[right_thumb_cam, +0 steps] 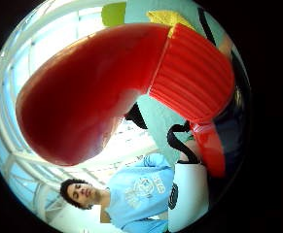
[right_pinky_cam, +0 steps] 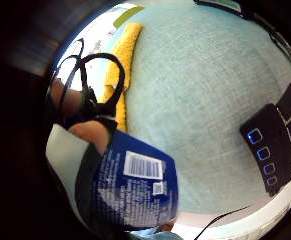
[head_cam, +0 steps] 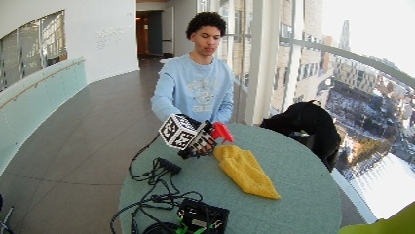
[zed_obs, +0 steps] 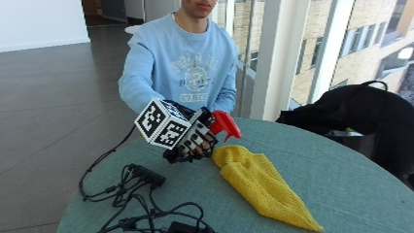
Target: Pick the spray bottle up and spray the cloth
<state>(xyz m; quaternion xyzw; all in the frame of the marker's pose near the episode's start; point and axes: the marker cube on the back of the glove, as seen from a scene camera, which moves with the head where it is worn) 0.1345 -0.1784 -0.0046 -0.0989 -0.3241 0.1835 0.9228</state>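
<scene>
The spray bottle (zed_obs: 220,127), with a red trigger head and a dark blue label, is lifted off the round table (zed_obs: 336,179), just beside the near end of the yellow cloth (zed_obs: 262,187), which lies toward the table's middle. The gloved right hand (zed_obs: 193,141) has its fingers curled round the bottle's body. Pick-up looks done; next the nozzle must face the cloth and the trigger be squeezed. The label (right_pinky_cam: 135,187) shows a barcode; its small white print is unreadable.

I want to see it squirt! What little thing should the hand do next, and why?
Probably squeeze the trigger. The gloved right hand already grips the spray bottle above the table, and its red head points toward the yellow cloth lying just beside it.
</scene>
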